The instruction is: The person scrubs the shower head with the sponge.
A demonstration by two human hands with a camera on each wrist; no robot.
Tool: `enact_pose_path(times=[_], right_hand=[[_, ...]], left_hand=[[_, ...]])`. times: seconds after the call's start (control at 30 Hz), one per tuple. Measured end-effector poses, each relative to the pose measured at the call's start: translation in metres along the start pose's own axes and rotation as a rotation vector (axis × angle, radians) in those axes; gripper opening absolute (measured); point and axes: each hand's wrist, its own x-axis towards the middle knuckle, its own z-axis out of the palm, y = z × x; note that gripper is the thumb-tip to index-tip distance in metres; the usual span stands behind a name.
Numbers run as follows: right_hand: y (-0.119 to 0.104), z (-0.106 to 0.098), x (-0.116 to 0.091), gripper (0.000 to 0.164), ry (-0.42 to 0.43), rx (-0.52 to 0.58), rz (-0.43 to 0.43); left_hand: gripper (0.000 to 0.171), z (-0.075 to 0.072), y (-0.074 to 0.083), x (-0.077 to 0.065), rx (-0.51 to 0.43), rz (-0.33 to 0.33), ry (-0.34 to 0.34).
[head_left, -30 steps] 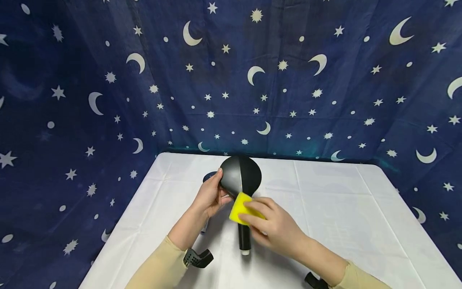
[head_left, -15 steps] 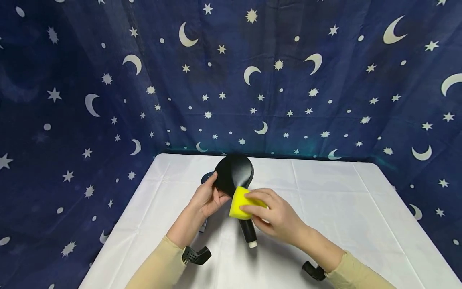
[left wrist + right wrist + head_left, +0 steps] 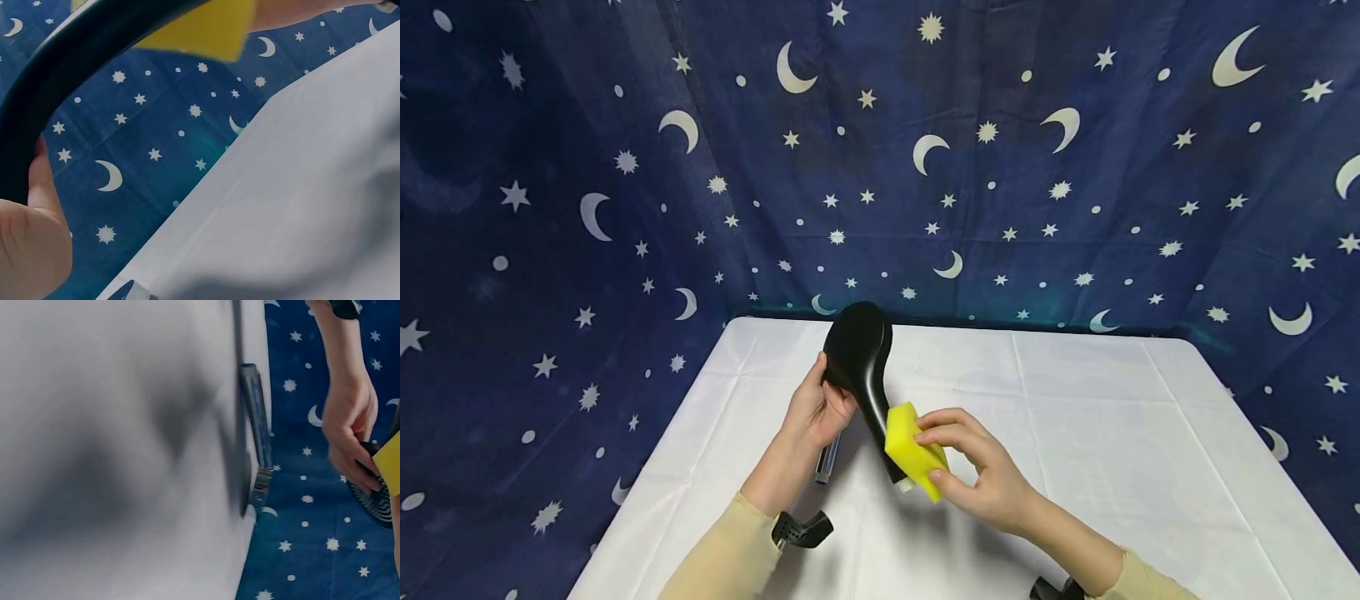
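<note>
A black handheld shower head is held above the table, its handle slanting down to the right and ending in a whitish tip. My left hand grips it by the round head, thumb along the edge. In the right wrist view, the nozzle face shows pale rings under the left fingers. My right hand pinches a yellow sponge between thumb and fingers, against the lower handle. From the left wrist, the sponge appears behind the curved black handle.
A slim object with a clear, silvery-blue handle lies on the white-covered table, partly behind the left hand; it also shows in the right wrist view. A dark blue cloth with moons and stars hangs behind and at the sides.
The shower head has turned in my left hand and shifted left, its nozzle face away from the head camera. The sponge has slid down the handle toward the whitish tip.
</note>
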Motion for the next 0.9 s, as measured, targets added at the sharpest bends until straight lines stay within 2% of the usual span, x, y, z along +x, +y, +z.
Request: enact_pose_path(times=[0.1,0.2,0.33,0.43,0.57,0.67,0.77,0.83,0.9], right_hand=[[0.000,-0.001,-0.007,0.053,0.015,0.022,0.016],[0.005,-0.004,0.000,0.050,0.062,-0.058,0.044],[0.011,-0.013,0.016,0.046,0.118,-0.328,0.003],[0.011,-0.019,0.024,0.042,0.100,-0.546,-0.064],[0.006,-0.021,0.022,0.043,-0.038,-0.673,-0.152],[0.000,-0.016,0.012,0.045,-0.210,-0.712,-0.297],[-0.007,-0.007,0.002,0.038,-0.400,-0.768,-0.438],[-0.010,-0.003,0.001,0.031,-0.509,-0.842,-0.489],[-0.010,-0.002,0.007,0.026,-0.575,-0.935,-0.522]], left_hand=[[0.036,0.004,-0.002,-0.002,0.069,0.020,-0.056],[0.041,0.008,-0.009,-0.005,0.220,0.017,-0.098],[0.049,0.016,-0.020,-0.008,0.461,0.027,-0.101],[0.052,0.022,-0.024,-0.009,0.582,0.053,-0.067],[0.052,0.028,-0.022,-0.008,0.663,0.096,0.025],[0.048,0.032,-0.018,-0.006,0.703,0.124,0.096],[0.044,0.035,-0.017,-0.005,0.771,0.143,0.144],[0.042,0.037,-0.017,-0.004,0.818,0.149,0.166],[0.040,0.039,-0.018,-0.004,0.867,0.154,0.181]])
